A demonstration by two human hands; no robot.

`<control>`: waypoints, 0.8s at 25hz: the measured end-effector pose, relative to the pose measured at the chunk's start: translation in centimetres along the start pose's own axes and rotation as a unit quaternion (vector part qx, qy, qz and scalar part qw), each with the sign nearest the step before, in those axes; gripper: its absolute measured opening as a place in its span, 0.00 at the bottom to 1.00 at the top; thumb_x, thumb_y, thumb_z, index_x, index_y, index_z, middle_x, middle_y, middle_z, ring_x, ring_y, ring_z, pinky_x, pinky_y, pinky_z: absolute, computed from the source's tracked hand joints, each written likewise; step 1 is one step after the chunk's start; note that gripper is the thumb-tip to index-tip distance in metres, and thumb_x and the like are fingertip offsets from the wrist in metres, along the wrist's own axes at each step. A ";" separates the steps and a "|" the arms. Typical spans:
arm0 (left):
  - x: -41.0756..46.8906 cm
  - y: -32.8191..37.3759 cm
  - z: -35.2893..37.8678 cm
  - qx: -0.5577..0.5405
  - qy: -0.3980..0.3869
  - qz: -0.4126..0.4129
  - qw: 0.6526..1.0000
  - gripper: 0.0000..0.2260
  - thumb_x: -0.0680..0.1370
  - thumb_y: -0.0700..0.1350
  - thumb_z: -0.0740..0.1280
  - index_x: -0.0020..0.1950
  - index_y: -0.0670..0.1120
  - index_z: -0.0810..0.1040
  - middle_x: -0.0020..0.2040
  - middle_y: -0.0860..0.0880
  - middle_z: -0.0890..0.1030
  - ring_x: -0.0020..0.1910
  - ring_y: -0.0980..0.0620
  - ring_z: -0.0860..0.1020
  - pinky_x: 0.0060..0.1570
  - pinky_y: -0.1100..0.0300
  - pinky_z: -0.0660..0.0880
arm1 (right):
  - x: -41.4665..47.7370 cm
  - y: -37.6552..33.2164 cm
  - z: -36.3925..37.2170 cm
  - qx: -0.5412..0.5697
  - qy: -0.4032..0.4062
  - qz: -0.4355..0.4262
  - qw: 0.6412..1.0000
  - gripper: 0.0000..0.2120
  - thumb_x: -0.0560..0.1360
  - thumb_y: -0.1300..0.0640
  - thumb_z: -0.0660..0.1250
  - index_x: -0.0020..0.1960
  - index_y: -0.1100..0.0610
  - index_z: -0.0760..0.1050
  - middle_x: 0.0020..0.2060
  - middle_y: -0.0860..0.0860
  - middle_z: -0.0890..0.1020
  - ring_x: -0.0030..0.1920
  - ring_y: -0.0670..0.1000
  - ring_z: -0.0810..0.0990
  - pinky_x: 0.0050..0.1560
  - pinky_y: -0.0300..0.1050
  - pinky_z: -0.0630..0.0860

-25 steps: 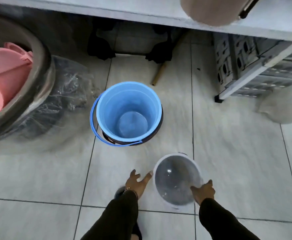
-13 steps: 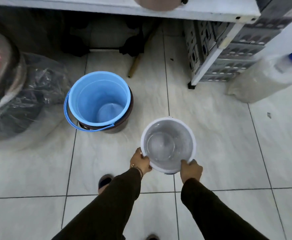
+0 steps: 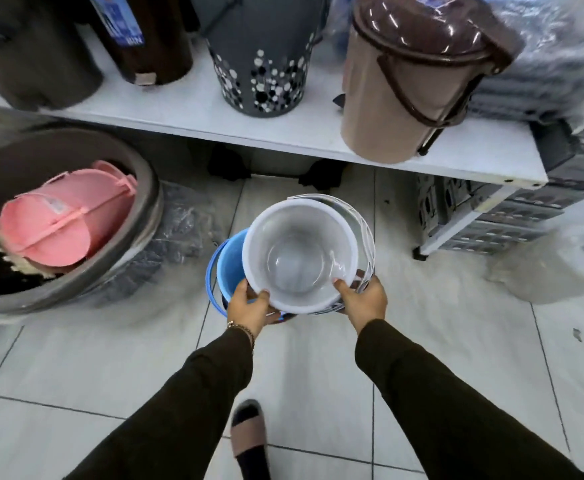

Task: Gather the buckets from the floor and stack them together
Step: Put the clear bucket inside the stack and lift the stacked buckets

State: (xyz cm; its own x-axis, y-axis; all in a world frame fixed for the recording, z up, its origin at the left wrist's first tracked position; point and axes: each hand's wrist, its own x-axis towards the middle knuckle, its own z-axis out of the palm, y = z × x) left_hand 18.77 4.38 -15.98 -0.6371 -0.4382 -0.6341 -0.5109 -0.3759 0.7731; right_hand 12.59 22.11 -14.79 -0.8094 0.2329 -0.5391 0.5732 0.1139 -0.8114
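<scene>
I hold a white bucket (image 3: 301, 252) by its near rim with both hands, lifted off the floor. My left hand (image 3: 250, 306) grips the rim at the lower left and my right hand (image 3: 363, 299) grips it at the lower right. Its thin white handle hangs on the far right side. Below and to the left stands the blue bucket (image 3: 229, 268) on the tiled floor, mostly covered by the white one. Only the blue bucket's left rim and blue handle show.
A white shelf (image 3: 283, 133) runs across above the floor, carrying a beige lidded bin (image 3: 404, 81), a grey dotted basket (image 3: 262, 60) and dark bins. A large grey tub (image 3: 117, 258) with pink items (image 3: 65, 226) sits left. Grey crates (image 3: 501, 216) and a plastic bag (image 3: 560, 268) stand right.
Both hands closed on the white bucket's rim, lifted it off the floor and carried it forward and left over the blue bucket. The view tilted up to show the shelf.
</scene>
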 end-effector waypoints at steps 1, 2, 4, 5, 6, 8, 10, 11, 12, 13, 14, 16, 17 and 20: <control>1.5 0.0 -1.2 0.015 0.020 -0.008 1.000 0.16 0.80 0.34 0.61 0.68 0.40 0.70 0.54 0.41 0.74 0.47 0.36 0.79 0.28 0.58 0.82 | 0.7 0.3 1.8 -0.018 -0.008 0.007 1.000 0.20 0.68 0.62 0.77 0.57 0.59 0.75 0.41 0.51 0.82 0.44 0.55 0.84 0.51 0.61 0.82; 3.0 -0.2 -2.3 0.021 0.036 -0.021 0.999 0.17 0.79 0.34 0.62 0.68 0.40 0.70 0.53 0.41 0.75 0.46 0.37 0.79 0.28 0.59 0.82 | 1.4 0.7 3.6 -0.035 -0.014 0.017 0.999 0.20 0.69 0.63 0.76 0.57 0.60 0.75 0.42 0.52 0.82 0.44 0.57 0.84 0.51 0.62 0.82; 5.0 -0.8 -3.7 0.038 0.053 -0.043 0.997 0.18 0.78 0.34 0.63 0.68 0.41 0.71 0.52 0.41 0.77 0.44 0.39 0.79 0.30 0.57 0.83 | 2.9 2.0 6.2 -0.061 -0.021 0.031 0.997 0.19 0.69 0.64 0.76 0.56 0.60 0.73 0.43 0.54 0.81 0.46 0.60 0.83 0.51 0.63 0.82; 5.9 -1.2 -4.2 0.067 0.061 -0.044 0.995 0.17 0.78 0.35 0.64 0.67 0.41 0.72 0.51 0.41 0.78 0.43 0.41 0.79 0.34 0.55 0.83 | 3.9 3.0 7.3 -0.081 -0.020 0.037 0.996 0.20 0.68 0.64 0.76 0.55 0.59 0.71 0.44 0.55 0.81 0.48 0.61 0.83 0.51 0.63 0.82; 6.7 -1.7 -4.6 0.118 0.074 -0.040 0.989 0.17 0.77 0.36 0.66 0.66 0.41 0.73 0.50 0.41 0.79 0.44 0.42 0.79 0.42 0.52 0.82 | 4.8 3.9 8.3 -0.108 -0.020 0.048 0.993 0.21 0.68 0.64 0.76 0.55 0.58 0.69 0.47 0.57 0.81 0.48 0.63 0.83 0.49 0.64 0.82; 8.2 -3.1 -4.9 0.240 0.098 -0.026 0.965 0.22 0.75 0.41 0.71 0.68 0.43 0.72 0.55 0.40 0.79 0.53 0.40 0.79 0.57 0.51 0.76 | 6.6 5.8 9.5 -0.151 -0.023 0.083 0.985 0.26 0.68 0.65 0.76 0.57 0.55 0.63 0.52 0.60 0.79 0.49 0.65 0.82 0.41 0.63 0.83; 10.1 -4.9 -4.9 0.300 0.117 -0.046 0.946 0.35 0.71 0.47 0.75 0.75 0.44 0.63 0.68 0.38 0.70 0.64 0.38 0.73 0.66 0.50 0.69 | 8.0 7.4 10.6 -0.178 -0.020 0.148 0.973 0.31 0.67 0.67 0.75 0.60 0.54 0.60 0.58 0.62 0.74 0.50 0.68 0.81 0.32 0.60 0.83; 11.3 -5.7 -4.8 0.292 0.121 -0.089 0.945 0.43 0.70 0.49 0.76 0.78 0.43 0.56 0.72 0.37 0.65 0.69 0.37 0.69 0.69 0.48 0.66 | 8.7 8.0 11.1 -0.186 -0.010 0.184 0.965 0.32 0.67 0.67 0.76 0.61 0.53 0.60 0.60 0.62 0.73 0.50 0.68 0.81 0.29 0.58 0.83; 12.3 -6.2 -4.6 0.249 0.118 -0.157 0.949 0.48 0.69 0.52 0.77 0.79 0.42 0.51 0.74 0.36 0.63 0.71 0.37 0.67 0.71 0.48 0.65 | 9.1 8.3 11.4 -0.191 -0.006 0.210 0.959 0.32 0.67 0.66 0.76 0.60 0.53 0.60 0.60 0.62 0.72 0.50 0.68 0.81 0.28 0.57 0.83; 13.3 -6.6 -4.6 0.184 0.104 -0.227 0.951 0.49 0.69 0.55 0.76 0.79 0.41 0.51 0.73 0.36 0.65 0.70 0.38 0.68 0.70 0.48 0.66 | 9.4 8.6 11.8 -0.201 -0.009 0.224 0.953 0.31 0.68 0.63 0.76 0.60 0.53 0.60 0.61 0.62 0.72 0.51 0.68 0.80 0.28 0.56 0.83; 14.1 -6.9 -4.7 0.113 0.079 -0.289 0.947 0.45 0.69 0.56 0.76 0.77 0.40 0.56 0.70 0.37 0.70 0.65 0.40 0.71 0.68 0.47 0.68 | 10.0 8.9 12.1 -0.217 -0.015 0.232 0.948 0.31 0.68 0.60 0.77 0.61 0.53 0.60 0.61 0.62 0.72 0.52 0.67 0.80 0.31 0.57 0.84; 15.5 -7.7 -5.5 -0.012 0.054 -0.342 0.938 0.35 0.70 0.52 0.76 0.70 0.37 0.68 0.57 0.39 0.78 0.52 0.43 0.76 0.57 0.48 0.75 | 11.2 9.8 12.4 -0.257 -0.026 0.238 0.936 0.34 0.66 0.53 0.78 0.64 0.56 0.61 0.61 0.61 0.71 0.54 0.65 0.78 0.44 0.61 0.83; 16.1 -8.2 -6.1 -0.045 0.066 -0.333 0.939 0.31 0.70 0.47 0.77 0.67 0.36 0.72 0.50 0.40 0.80 0.45 0.43 0.78 0.49 0.49 0.78 | 11.8 10.4 12.3 -0.260 -0.033 0.249 0.932 0.36 0.66 0.52 0.78 0.65 0.57 0.62 0.62 0.61 0.71 0.56 0.65 0.78 0.49 0.63 0.82; 17.7 -8.5 -7.3 -0.049 0.088 -0.281 0.954 0.26 0.64 0.39 0.79 0.60 0.35 0.77 0.44 0.38 0.83 0.39 0.42 0.81 0.46 0.50 0.81 | 12.5 11.4 12.3 -0.158 -0.058 0.268 0.949 0.27 0.69 0.61 0.75 0.61 0.57 0.64 0.59 0.63 0.75 0.51 0.67 0.81 0.46 0.67 0.82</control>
State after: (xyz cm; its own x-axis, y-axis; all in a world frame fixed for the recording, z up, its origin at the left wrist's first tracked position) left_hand 16.02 -6.10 -33.84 -0.1663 -0.2718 -0.9479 -0.6821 -0.6625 0.3096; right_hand 7.48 14.49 -33.56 -0.3881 0.2339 -0.8914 0.9017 0.2966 -0.3147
